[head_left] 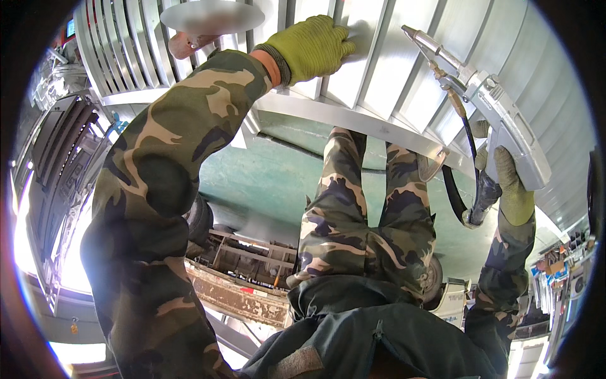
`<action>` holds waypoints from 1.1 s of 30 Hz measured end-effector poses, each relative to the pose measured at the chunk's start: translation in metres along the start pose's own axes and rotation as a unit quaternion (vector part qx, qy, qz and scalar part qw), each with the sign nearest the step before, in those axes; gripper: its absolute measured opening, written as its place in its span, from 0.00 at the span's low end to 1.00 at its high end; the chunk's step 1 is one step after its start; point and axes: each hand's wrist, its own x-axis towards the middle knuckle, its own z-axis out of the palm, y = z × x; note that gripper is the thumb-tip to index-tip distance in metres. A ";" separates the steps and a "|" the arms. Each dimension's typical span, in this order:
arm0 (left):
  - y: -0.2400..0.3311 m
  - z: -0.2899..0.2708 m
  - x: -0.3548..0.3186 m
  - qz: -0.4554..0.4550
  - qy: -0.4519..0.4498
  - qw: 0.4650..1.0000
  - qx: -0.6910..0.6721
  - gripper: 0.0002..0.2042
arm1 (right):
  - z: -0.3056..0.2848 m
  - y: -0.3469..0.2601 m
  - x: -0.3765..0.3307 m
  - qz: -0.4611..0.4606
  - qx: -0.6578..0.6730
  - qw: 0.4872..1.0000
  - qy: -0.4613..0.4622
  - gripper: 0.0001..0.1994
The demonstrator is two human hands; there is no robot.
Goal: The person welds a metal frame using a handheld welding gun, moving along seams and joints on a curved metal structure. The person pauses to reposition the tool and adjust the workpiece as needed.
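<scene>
My left hand [312,52], in a yellow-green knit glove, lies palm down on a silver slatted metal panel [410,69]. Its fingers stretch to the right over the slats, holding nothing that I can see. On the right, my right hand [516,192] wears a matching glove and wraps round the grip of a silver handheld laser welding gun [505,114]. The gun's long nozzle points up and left, above the slats and apart from my left hand. A black cable [468,136] runs along the gun and loops below it.
Beyond my left forearm, a reddish-brown object [186,45] sits partly under a blurred patch. The green floor [271,170] shows beneath the panel's frame. Behind my legs stands a worn, rusty cart [237,287] with tools. Dark metal panels [57,189] lean at far left; shelved goods [555,265] stand at right.
</scene>
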 end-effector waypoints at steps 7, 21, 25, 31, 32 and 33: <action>0.003 -0.001 0.000 -0.020 0.059 0.998 -0.014 0.11 | 0.004 -0.005 -0.006 0.025 -0.043 0.999 0.001 0.19; -0.015 0.004 -0.017 -0.088 0.265 0.959 -0.044 0.39 | 0.027 -0.029 -0.001 0.017 -0.132 0.991 -0.019 0.18; -0.014 -0.002 -0.031 -0.188 0.297 0.935 -0.044 0.51 | 0.035 -0.042 -0.001 0.009 -0.164 0.985 -0.051 0.16; -0.006 0.025 -0.024 -0.277 0.330 0.902 0.023 0.40 | 0.045 -0.047 0.000 0.007 -0.185 0.980 -0.066 0.15; -0.006 0.019 -0.029 -0.266 0.319 0.910 -0.004 0.40 | 0.047 -0.049 0.003 -0.003 -0.199 0.977 -0.074 0.16; -0.005 0.012 -0.035 -0.255 0.312 0.915 -0.035 0.41 | 0.049 -0.050 0.006 -0.012 -0.219 0.972 -0.080 0.17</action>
